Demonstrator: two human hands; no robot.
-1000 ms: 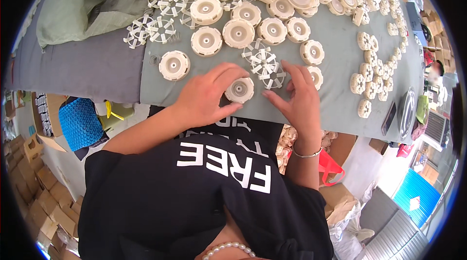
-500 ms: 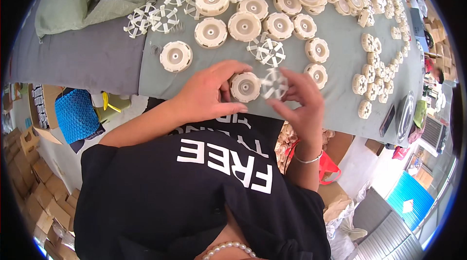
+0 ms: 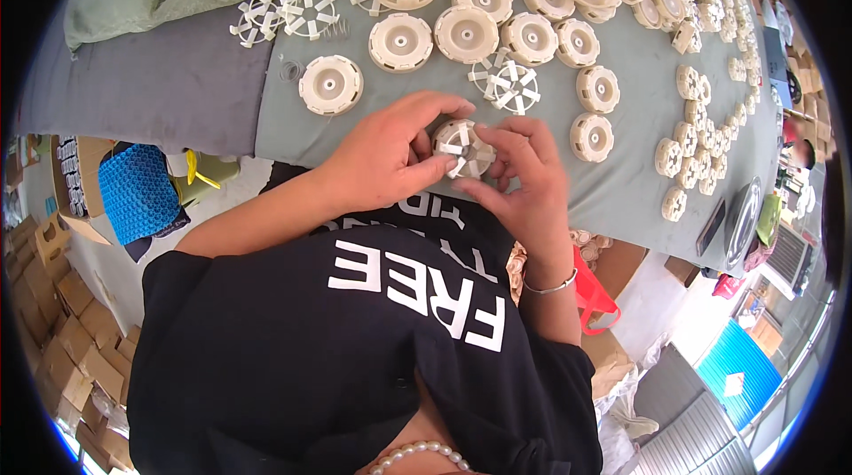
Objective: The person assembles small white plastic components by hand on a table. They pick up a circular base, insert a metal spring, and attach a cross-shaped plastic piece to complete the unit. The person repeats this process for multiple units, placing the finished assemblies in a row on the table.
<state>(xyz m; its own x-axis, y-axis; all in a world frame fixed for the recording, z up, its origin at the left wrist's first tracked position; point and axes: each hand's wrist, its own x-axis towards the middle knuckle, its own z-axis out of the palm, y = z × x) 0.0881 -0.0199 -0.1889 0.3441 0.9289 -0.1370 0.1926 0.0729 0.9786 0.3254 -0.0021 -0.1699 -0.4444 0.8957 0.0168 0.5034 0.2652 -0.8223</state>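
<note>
My left hand [image 3: 386,155] is closed round the left side of a round cream plastic housing [image 3: 481,156], low over the table's near edge. A white spoked ring [image 3: 460,141] lies over the housing's face, with my left thumb on it. From the right, the fingers and thumb of my right hand [image 3: 530,164] grip the edge of the ring and housing; whether the ring is fully seated I cannot tell. Just beyond my hands are two loose spoked rings [image 3: 515,87], partly overlapping. Similar housings [image 3: 467,33] lie face up farther off, one housing [image 3: 330,84] at the left.
The grey-green cloth-covered table [image 3: 612,195] carries piles of rings and housings at the far side. Several ring-fitted housings [image 3: 686,138] are grouped at right, near a phone [image 3: 711,222]. Thin springs [image 3: 290,71] lie at left. A blue woven basket [image 3: 138,201] stands below the left edge.
My right hand has moved left, bringing the spoked ring from beside the housing onto its face. My left thumb has come over the ring. The view has shifted slightly.
</note>
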